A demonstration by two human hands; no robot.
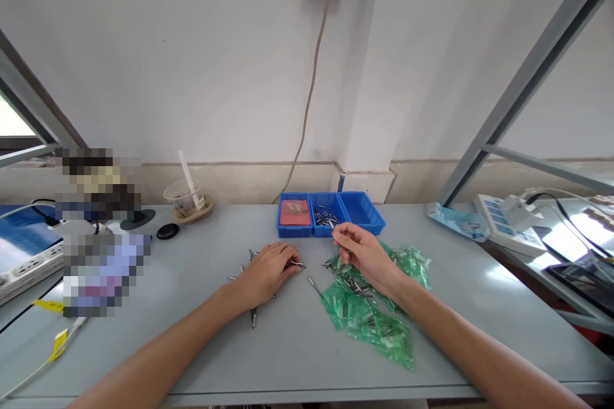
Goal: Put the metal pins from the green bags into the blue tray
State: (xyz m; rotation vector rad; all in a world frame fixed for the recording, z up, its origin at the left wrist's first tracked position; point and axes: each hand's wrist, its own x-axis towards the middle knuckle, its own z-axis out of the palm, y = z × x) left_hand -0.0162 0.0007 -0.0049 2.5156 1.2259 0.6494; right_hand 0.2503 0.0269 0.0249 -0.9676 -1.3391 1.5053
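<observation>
My left hand lies palm down on the table with its fingers curled over several slim metal pins. One metal pin pokes out past its fingertips, and another pin shows below the palm. My right hand is raised just in front of the blue bins, thumb and fingers pinched on a small metal pin, mostly hidden. More pins fill the middle blue bin. Under my right hand, loose pins lie on green plastic bags. A single pin rests between the hands.
A left blue bin holds a reddish packet; the right blue bin stands beside the middle one. A plastic cup with a straw, a black round object and power strips are at left. A blue packet lies right.
</observation>
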